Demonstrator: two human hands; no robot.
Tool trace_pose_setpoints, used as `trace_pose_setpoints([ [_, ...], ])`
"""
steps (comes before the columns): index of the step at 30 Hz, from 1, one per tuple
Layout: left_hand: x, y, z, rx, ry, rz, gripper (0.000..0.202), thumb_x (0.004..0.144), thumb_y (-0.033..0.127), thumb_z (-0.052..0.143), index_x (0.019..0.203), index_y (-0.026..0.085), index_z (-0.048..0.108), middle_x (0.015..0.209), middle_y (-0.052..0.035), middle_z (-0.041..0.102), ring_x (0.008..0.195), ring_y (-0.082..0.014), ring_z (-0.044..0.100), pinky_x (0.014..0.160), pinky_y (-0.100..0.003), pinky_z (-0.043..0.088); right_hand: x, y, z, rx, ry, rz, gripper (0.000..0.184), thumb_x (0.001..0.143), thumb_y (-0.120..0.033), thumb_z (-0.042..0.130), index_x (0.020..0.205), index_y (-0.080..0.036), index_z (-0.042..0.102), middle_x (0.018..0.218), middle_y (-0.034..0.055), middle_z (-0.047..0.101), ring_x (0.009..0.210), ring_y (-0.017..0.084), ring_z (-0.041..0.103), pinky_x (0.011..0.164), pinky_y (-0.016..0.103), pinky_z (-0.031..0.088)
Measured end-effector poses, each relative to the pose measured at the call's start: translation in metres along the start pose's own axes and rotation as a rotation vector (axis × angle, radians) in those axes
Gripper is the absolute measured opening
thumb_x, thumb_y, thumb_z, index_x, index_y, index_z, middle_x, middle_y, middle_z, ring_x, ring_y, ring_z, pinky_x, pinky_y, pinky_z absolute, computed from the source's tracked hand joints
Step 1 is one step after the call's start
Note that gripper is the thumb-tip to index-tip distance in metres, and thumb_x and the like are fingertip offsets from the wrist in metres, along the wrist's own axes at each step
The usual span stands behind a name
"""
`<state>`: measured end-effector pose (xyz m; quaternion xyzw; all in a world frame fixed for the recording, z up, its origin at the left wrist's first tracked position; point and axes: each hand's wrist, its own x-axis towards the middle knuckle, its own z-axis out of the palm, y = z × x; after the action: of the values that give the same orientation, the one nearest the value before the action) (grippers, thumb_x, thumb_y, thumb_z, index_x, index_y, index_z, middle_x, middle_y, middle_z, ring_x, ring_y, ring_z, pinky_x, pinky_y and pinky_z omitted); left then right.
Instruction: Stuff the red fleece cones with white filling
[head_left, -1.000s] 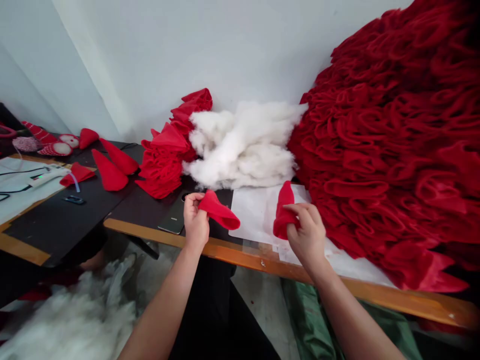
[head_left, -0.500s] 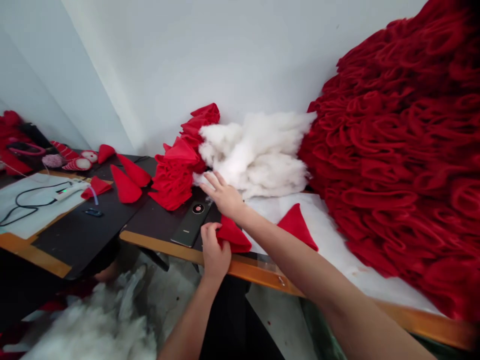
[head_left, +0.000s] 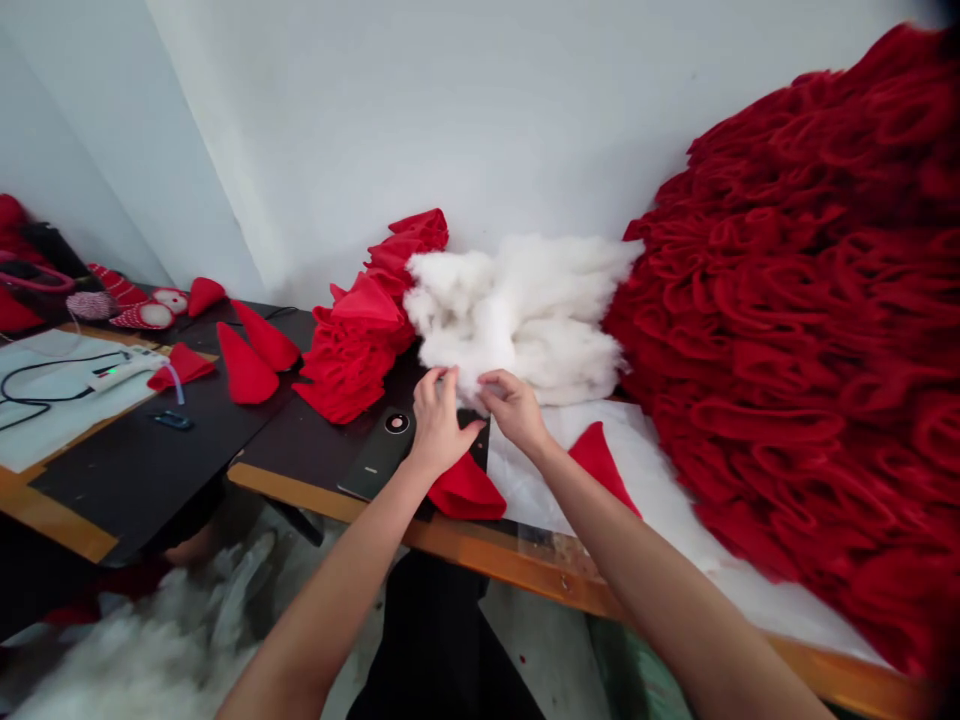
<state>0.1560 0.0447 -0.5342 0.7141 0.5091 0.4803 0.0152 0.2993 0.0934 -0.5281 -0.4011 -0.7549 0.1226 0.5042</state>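
Note:
Both my hands are at the near edge of a heap of white fibre stuffing (head_left: 517, 320). My left hand (head_left: 442, 422) and my right hand (head_left: 514, 407) have their fingers closed into it, a short way apart. Just below my left hand, a red felt cone (head_left: 466, 490) lies at the table's edge, not held. A second red felt cone (head_left: 600, 462) rests on a white paper sheet (head_left: 540, 480) to the right of my right hand.
A black smartphone (head_left: 382, 455) lies by my left hand. A huge pile of red felt cones (head_left: 787, 340) rises on the right, and a smaller stack (head_left: 360, 345) stands left of the stuffing. More stuffing (head_left: 142, 650) lies on the floor below the wooden table edge (head_left: 450, 535).
My left hand has let go of the red cone and moved up to the stuffing. My right hand has come back from its long reach and closed on the stuffing nearer my left.

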Motion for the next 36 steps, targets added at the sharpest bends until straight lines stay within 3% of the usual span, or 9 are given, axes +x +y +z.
trace_pose_setpoints([
  [7,0.043,-0.003,0.039,0.152,-0.137,0.140,0.012,0.078,0.015,0.055,0.088,0.018,0.061,0.116,-0.0106,0.052,0.114,-0.0273,0.042,0.096,-0.043,0.036,-0.007,-0.013,-0.011,-0.011,0.092,0.000,0.011,0.076,-0.024,0.051,0.071,-0.019,0.060,0.071,0.0058,0.061,0.081,0.024,0.056,0.078,0.040,0.046],
  [15,0.053,-0.022,0.046,0.317,-0.294,0.155,0.021,0.076,0.008,0.053,0.092,0.017,0.063,0.116,-0.0151,0.052,0.114,-0.0318,0.041,0.095,-0.050,0.033,-0.026,-0.028,-0.028,0.654,0.036,0.510,0.028,0.065,-0.043,0.072,0.071,-0.019,0.060,0.060,-0.0002,0.060,0.056,0.016,0.055,0.058,0.031,0.048],
  [19,0.048,-0.017,0.017,0.281,-0.368,0.167,0.034,0.069,0.020,0.069,0.102,0.017,0.060,0.125,-0.0167,0.045,0.120,-0.0358,0.038,0.097,-0.052,0.034,-0.047,-0.030,-0.054,0.903,0.164,0.710,0.037,0.050,-0.037,0.086,0.070,-0.020,0.059,0.066,-0.0042,0.059,0.060,0.012,0.058,0.062,0.028,0.053],
  [22,0.029,-0.001,-0.029,0.205,-0.316,0.211,0.064,0.063,0.024,0.076,0.121,0.016,0.050,0.133,-0.0176,0.034,0.127,-0.0367,0.031,0.104,-0.051,0.031,-0.077,-0.029,-0.079,0.884,0.143,0.877,0.040,0.045,-0.033,0.090,0.068,-0.020,0.060,0.067,-0.0029,0.061,0.064,0.013,0.061,0.065,0.026,0.054],
  [24,0.007,0.013,-0.058,0.182,-0.263,0.188,0.060,0.069,0.024,0.071,0.124,0.018,0.046,0.130,-0.0160,0.035,0.125,-0.0338,0.033,0.105,-0.050,0.032,-0.101,-0.035,-0.091,0.884,0.094,0.932,0.038,0.046,-0.032,0.091,0.066,-0.020,0.060,0.068,-0.0009,0.064,0.067,0.015,0.063,0.067,0.025,0.054],
  [26,-0.016,0.023,-0.076,0.146,-0.363,0.190,0.053,0.071,0.024,0.068,0.120,0.020,0.050,0.123,-0.0136,0.039,0.117,-0.0305,0.042,0.101,-0.047,0.038,-0.123,-0.047,-0.094,0.915,0.055,0.927,0.035,0.051,-0.033,0.089,0.066,-0.020,0.060,0.070,0.0003,0.065,0.067,0.016,0.064,0.066,0.026,0.054],
  [29,-0.044,0.024,-0.074,0.145,-0.520,0.209,0.040,0.069,0.012,0.061,0.108,0.020,0.058,0.116,-0.0126,0.045,0.110,-0.0291,0.047,0.095,-0.045,0.043,-0.147,-0.072,-0.080,0.977,-0.005,0.874,0.029,0.061,-0.036,0.085,0.070,-0.020,0.063,0.076,0.0021,0.067,0.069,0.018,0.064,0.067,0.030,0.054],
  [32,-0.052,0.022,-0.054,0.058,-0.454,0.063,0.029,0.069,0.002,0.049,0.090,0.017,0.062,0.099,-0.0092,0.053,0.096,-0.0232,0.054,0.086,-0.038,0.047,-0.154,-0.093,-0.051,0.925,0.012,0.736,0.021,0.069,-0.035,0.078,0.072,-0.020,0.063,0.087,0.0043,0.066,0.079,0.020,0.063,0.075,0.034,0.053],
  [36,-0.055,0.039,-0.035,-0.200,-0.315,-0.206,0.023,0.073,0.003,0.048,0.085,0.017,0.061,0.087,-0.0038,0.059,0.081,-0.0167,0.058,0.077,-0.030,0.048,-0.144,-0.097,-0.017,0.480,0.194,0.408,0.006,0.080,-0.025,0.061,0.076,-0.020,0.065,0.090,0.0063,0.057,0.087,0.022,0.058,0.076,0.037,0.051],
])
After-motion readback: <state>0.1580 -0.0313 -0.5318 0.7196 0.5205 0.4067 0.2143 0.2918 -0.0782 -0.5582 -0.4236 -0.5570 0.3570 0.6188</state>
